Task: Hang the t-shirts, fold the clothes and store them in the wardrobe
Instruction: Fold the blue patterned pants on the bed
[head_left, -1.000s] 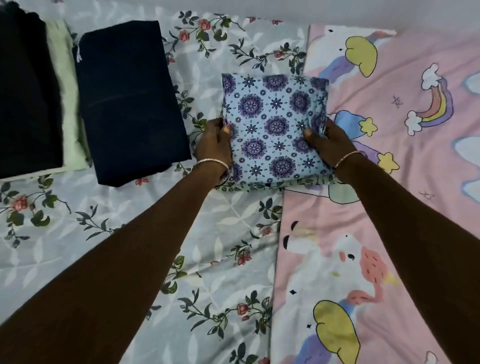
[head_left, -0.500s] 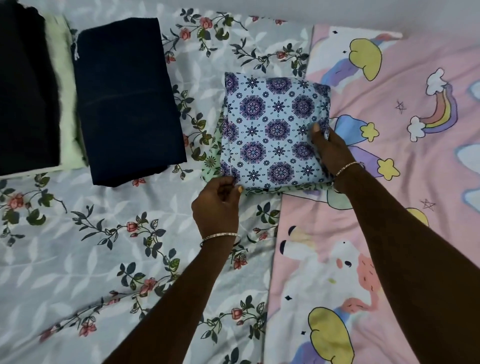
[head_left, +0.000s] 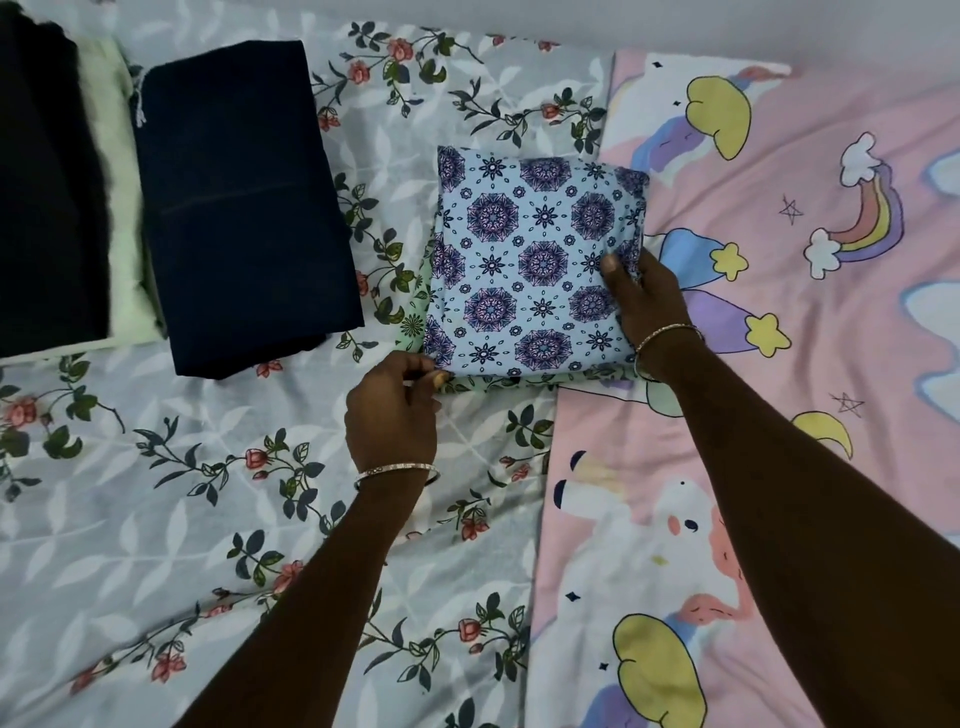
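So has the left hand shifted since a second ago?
Yes. The left hand slid nearer the person, from the patterned folded cloth's left side to its near-left corner.

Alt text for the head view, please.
Two hands hold a folded blue patterned cloth on a bed: the left hand pinches its near-left corner, the right hand grips its right edge. A folded navy garment lies further left.

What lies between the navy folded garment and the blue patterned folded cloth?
In the head view, only the floral bedsheet lies there; a green edge peeks from under the patterned cloth.
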